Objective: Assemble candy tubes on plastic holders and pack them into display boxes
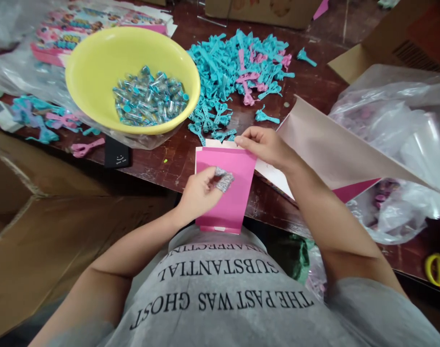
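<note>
A flat pink cardboard box (225,195) with white end flaps extends from the table's near edge toward my shirt. My right hand (265,147) pinches its top right corner, beside the raised white flap. My left hand (203,190) is over the box's pink face, thumb and index finger curled together in a ring. Speckled grey wrapping covers those two fingertips. Whether anything is between them is hidden. Past the box's top edge lies a large heap of turquoise plastic clip-like pieces (220,77), with some pink ones (246,84) among them.
At left stands a yellow basin (93,77) of small clear tubes with blue ends. Near it are a black smiley-marked item (116,153) and printed boxes (75,29). On the right lie an open cardboard piece (321,140), plastic bags (396,115) and a yellow handle (434,270).
</note>
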The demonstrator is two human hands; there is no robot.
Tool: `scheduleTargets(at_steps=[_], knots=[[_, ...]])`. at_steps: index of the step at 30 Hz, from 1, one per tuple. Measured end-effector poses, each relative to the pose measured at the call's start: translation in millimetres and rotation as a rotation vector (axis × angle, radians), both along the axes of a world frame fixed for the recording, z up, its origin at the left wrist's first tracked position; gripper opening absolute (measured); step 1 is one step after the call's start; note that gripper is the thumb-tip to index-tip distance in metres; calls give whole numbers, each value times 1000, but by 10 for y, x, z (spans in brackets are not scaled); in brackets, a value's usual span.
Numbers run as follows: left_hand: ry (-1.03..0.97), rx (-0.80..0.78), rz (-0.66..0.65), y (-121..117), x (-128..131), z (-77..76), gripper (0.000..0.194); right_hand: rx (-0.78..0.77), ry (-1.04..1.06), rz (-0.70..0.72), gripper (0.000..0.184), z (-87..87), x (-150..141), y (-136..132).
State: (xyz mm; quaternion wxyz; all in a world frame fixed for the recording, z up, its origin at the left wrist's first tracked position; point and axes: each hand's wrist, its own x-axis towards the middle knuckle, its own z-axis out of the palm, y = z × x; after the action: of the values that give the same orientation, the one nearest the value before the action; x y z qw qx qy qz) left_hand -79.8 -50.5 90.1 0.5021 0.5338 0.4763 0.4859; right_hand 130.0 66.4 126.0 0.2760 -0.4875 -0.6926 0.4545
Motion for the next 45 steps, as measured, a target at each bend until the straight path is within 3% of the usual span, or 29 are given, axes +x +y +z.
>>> scheduleTargets(at_steps=[2,4,9,12,15,17,21,29,33,41,45], knots=[[-179,-250,-72,33,117,-35,28,-73,12,119,44,104,-6,38],[-323,-419,-49,116,171,-47,37,-117,-15,284,43,227,12,48],[-471,-527,1,220,179,43,39,-121,-47,534,40,498,57,1],[-491,-498,57,213,184,60,28,-247,11,499,46,541,32,-18],[-504,-424,147,200,207,36,20,-360,6,360,46,473,-14,10],[-533,-393,185,177,222,28,17,-385,-31,348,42,402,-39,48],[-592,-381,185,111,227,57,15,-376,-108,363,43,338,-60,108],[-573,-379,153,112,185,66,13,-269,-171,422,43,441,-101,102],[-570,-323,134,97,172,44,14,-240,-181,384,41,440,-98,148],[-560,-327,118,74,187,11,9,-353,-213,395,48,524,-3,170],[-544,-325,97,54,210,9,5,-362,-220,480,46,581,8,164]])
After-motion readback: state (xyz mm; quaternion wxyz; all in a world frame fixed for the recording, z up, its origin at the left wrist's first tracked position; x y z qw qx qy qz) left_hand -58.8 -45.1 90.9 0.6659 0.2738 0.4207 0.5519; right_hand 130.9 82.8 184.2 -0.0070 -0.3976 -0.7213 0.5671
